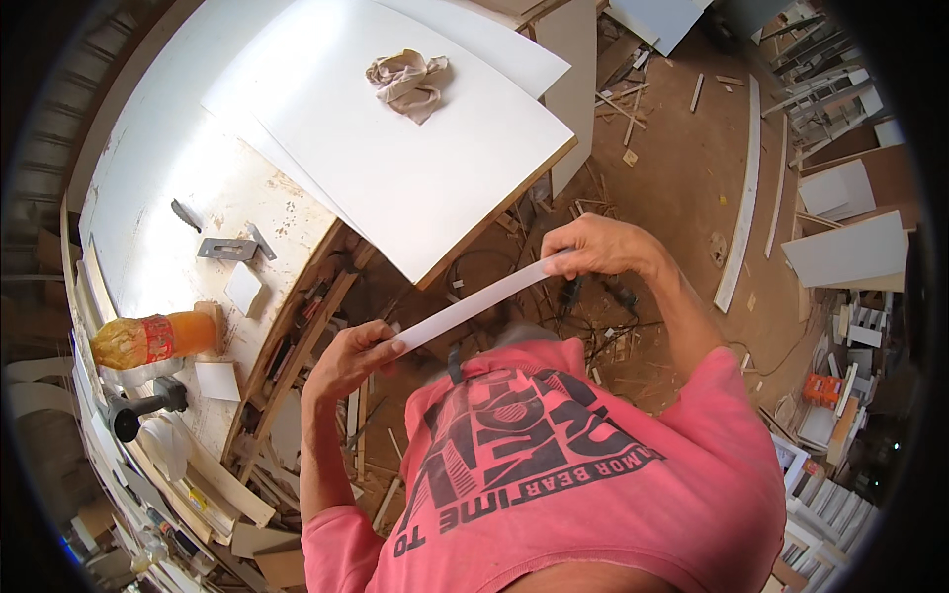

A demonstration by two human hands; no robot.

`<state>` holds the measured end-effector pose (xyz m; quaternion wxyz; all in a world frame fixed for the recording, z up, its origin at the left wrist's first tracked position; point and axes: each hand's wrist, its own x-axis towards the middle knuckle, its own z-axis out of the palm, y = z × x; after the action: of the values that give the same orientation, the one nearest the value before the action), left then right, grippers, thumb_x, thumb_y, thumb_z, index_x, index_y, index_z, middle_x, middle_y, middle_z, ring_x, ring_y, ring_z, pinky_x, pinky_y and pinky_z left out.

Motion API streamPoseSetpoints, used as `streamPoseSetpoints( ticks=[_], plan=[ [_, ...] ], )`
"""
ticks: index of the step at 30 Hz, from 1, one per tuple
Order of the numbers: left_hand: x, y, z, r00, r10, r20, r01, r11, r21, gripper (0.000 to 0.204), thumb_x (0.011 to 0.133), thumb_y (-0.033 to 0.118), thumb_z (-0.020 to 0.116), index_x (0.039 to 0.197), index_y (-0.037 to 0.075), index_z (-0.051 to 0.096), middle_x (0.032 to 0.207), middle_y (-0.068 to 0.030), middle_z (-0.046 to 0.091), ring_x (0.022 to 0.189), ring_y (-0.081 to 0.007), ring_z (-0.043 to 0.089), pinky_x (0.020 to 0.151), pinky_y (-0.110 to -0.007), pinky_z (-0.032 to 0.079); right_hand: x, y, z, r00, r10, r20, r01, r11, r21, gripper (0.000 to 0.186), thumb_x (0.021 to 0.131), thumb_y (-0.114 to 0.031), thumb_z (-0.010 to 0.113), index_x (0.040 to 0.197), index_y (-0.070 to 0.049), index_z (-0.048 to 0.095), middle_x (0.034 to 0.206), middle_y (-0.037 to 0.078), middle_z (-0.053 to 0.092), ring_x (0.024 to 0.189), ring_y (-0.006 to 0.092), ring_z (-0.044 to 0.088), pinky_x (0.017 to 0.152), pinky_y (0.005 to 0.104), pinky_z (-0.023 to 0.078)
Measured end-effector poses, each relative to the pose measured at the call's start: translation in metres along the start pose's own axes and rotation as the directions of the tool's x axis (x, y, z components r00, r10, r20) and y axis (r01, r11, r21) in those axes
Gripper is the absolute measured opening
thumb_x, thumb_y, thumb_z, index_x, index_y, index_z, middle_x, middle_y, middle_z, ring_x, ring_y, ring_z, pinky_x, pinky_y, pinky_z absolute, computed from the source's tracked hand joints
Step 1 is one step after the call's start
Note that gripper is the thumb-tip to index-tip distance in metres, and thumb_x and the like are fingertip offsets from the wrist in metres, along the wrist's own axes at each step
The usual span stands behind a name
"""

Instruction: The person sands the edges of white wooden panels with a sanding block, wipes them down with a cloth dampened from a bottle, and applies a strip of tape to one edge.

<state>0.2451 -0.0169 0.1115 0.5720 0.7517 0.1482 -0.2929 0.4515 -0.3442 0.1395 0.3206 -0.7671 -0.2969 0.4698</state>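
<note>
A narrow white strip (476,308) stretches between my two hands in front of my body, rising toward the right. My left hand (354,354) pinches its lower left end between thumb and fingers. At the upper right end, my right hand (598,245) has its fingers closed on the strip. Just beyond the strip lies a large white panel (425,168) with a bare brown edge facing me, its near corner close to the strip. A crumpled beige cloth (407,84) rests on top of the panel.
On the worktable (287,203) at left are a metal plane-like tool (229,248), small white squares (243,290) and a bottle with orange contents (153,339). Wood offcuts litter the brown floor (682,178). Long white strips (741,208) lie at right, near stacked boards (850,252).
</note>
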Motion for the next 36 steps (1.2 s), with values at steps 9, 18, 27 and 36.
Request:
streamPoseSetpoints(
  ticks=[9, 18, 27, 36],
  plan=[
    [0.052, 0.009, 0.049, 0.968, -0.115, -0.221, 0.065, 0.974, -0.219, 0.024, 0.093, 0.026, 0.063, 0.085, 0.003, 0.064, 0.067, 0.0002, 0.061, 0.062, -0.0078, 0.056, 0.058, -0.024, 0.043, 0.024, 0.121, -0.122, 0.992, -0.035, -0.119, 0.061, 0.973, 0.224, 0.019, 0.091, -0.023, 0.062, 0.091, -0.004, 0.064, 0.082, -0.002, 0.060, 0.082, 0.0074, 0.056, 0.073, 0.0245, 0.045],
    [0.053, 0.098, 0.082, 0.989, -0.126, -0.073, 0.110, 0.974, -0.198, 0.023, 0.091, 0.023, 0.065, 0.098, 0.002, 0.068, 0.068, 0.0014, 0.057, 0.062, -0.0075, 0.051, 0.056, -0.025, 0.039, 0.048, 0.052, -0.018, 0.861, -0.502, -0.084, 0.508, 0.850, 0.140, 0.044, 0.090, -0.032, 0.063, 0.127, -0.008, 0.058, 0.124, 0.012, 0.057, 0.121, 0.0266, 0.046, 0.103, 0.0370, 0.037],
    [0.053, 0.070, 0.067, 0.948, -0.270, -0.169, 0.287, 0.954, 0.085, 0.022, 0.090, 0.024, 0.065, 0.085, 0.004, 0.066, 0.063, 0.0014, 0.057, 0.060, -0.0082, 0.051, 0.055, -0.027, 0.041, 0.051, 0.099, -0.048, 0.926, -0.271, 0.264, 0.275, 0.961, 0.022, 0.029, 0.089, -0.030, 0.064, 0.088, 0.000, 0.064, 0.071, 0.006, 0.057, 0.068, 0.0173, 0.055, 0.063, 0.0313, 0.045],
    [0.065, -0.004, 0.049, 0.914, -0.230, -0.334, 0.195, 0.971, -0.136, 0.028, 0.091, 0.030, 0.064, 0.077, 0.006, 0.061, 0.061, 0.0026, 0.055, 0.059, -0.0063, 0.049, 0.054, -0.024, 0.037, 0.032, 0.113, -0.133, 0.994, 0.089, 0.056, -0.085, 0.994, -0.073, 0.027, 0.087, -0.029, 0.062, 0.084, -0.002, 0.062, 0.067, 0.000, 0.055, 0.066, 0.0100, 0.048, 0.061, 0.0272, 0.039]
  ],
)
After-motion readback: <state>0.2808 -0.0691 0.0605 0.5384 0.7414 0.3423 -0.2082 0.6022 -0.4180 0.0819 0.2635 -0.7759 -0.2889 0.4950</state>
